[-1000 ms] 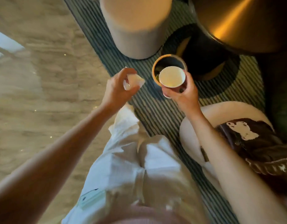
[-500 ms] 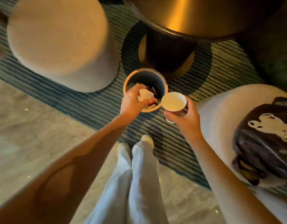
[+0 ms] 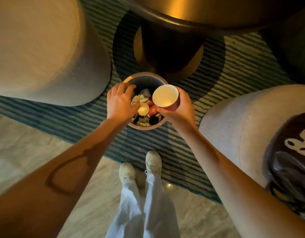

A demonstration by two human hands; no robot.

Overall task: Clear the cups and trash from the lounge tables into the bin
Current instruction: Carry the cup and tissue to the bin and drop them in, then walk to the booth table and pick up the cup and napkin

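Note:
A small round bin [image 3: 142, 76] stands on the striped rug, holding crumpled white paper [image 3: 141, 97], a small cup [image 3: 143, 109] and reddish cups. My left hand [image 3: 120, 102] hovers over the bin's left rim with fingers spread and nothing in it. My right hand [image 3: 180, 107] grips a red paper cup [image 3: 165, 96] with a white inside, held upright over the bin's right side.
A beige round pouf [image 3: 42, 48] stands left of the bin. A gold pedestal table [image 3: 174, 40] rises just behind it. Another pouf [image 3: 237, 121] on the right carries a dark bag [image 3: 292, 160]. My white shoes [image 3: 139, 167] stand at the rug's edge.
My left hand has let go of the crumpled paper, which now lies in the bin, and its fingers have spread. My right hand has brought the cup over the bin.

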